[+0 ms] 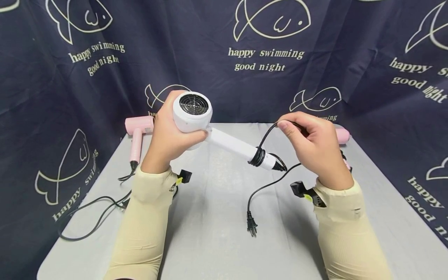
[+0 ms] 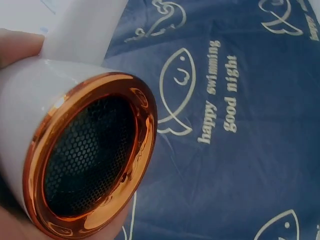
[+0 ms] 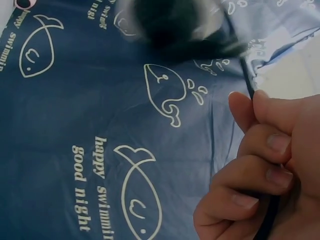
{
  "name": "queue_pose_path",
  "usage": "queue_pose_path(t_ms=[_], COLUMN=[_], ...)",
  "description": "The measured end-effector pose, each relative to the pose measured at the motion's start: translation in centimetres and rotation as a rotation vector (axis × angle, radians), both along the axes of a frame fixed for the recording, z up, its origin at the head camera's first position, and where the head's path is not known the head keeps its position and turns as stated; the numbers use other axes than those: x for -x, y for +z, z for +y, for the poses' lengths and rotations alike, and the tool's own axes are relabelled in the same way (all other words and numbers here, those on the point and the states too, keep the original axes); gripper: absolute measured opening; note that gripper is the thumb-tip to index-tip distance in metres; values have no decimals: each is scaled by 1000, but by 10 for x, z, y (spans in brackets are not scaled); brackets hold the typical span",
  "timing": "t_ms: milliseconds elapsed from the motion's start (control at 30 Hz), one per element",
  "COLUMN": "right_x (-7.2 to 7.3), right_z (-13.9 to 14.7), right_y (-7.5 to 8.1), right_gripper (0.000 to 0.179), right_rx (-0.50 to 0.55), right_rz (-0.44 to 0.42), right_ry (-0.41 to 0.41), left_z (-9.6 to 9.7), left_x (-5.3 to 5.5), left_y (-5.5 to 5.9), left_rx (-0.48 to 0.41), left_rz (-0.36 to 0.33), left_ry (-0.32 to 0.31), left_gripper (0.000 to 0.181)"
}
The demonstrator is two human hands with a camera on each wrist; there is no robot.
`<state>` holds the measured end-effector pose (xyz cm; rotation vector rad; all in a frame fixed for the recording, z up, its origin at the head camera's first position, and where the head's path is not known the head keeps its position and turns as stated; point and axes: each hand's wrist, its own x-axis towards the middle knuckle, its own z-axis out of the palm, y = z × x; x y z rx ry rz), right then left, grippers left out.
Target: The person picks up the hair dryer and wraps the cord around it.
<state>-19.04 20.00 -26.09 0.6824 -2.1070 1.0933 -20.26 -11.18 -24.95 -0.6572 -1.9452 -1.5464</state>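
Observation:
My left hand (image 1: 171, 134) grips the head of a white hair dryer (image 1: 232, 144) above the table, its round black grille facing up toward me. In the left wrist view, a copper-coloured ring (image 2: 145, 165) surrounds the dryer's mesh-covered end. The handle slants down to the right, with several turns of black cord (image 1: 258, 156) wound near its tip. Between thumb and index finger, my right hand (image 1: 313, 144) pinches that cord, which also runs through the curled fingers in the right wrist view. The cord's free end hangs down to a two-pin plug (image 1: 251, 224).
On the left of the grey table (image 1: 217, 241) lies a pink hair dryer (image 1: 137, 136) with a loose dark cord (image 1: 99, 217). Another pink object (image 1: 343, 135) is partly hidden behind my right hand. A dark blue curtain (image 1: 210, 46) with fish prints surrounds the table.

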Motion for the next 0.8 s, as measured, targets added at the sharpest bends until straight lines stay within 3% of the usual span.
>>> queue_pose_path(t_ms=[167,433,567,667,800], right_x=[8,20,24,24,18], right_z=[5,3,-3,-11,-25], right_y=[-4,-13,-19,-22,-25], right_gripper=[9,17,21,24,28], right_rx=[39,-7,-84,-174,-261], right_rz=[-69,-218,-253,-282,-456], right_ry=[45,226,274,238,255], left_z=[-1,-12,-16,-16,-14], left_x=[-5,-2,1,3,8], left_y=[5,-1,-2,-2,-4], left_rx=[-86,-248,-324,-394,-456], left_rz=[31,48,82,79,51], left_ry=[-95,-173,-188,-187,-156], left_gripper=[69,70,67,66,65])
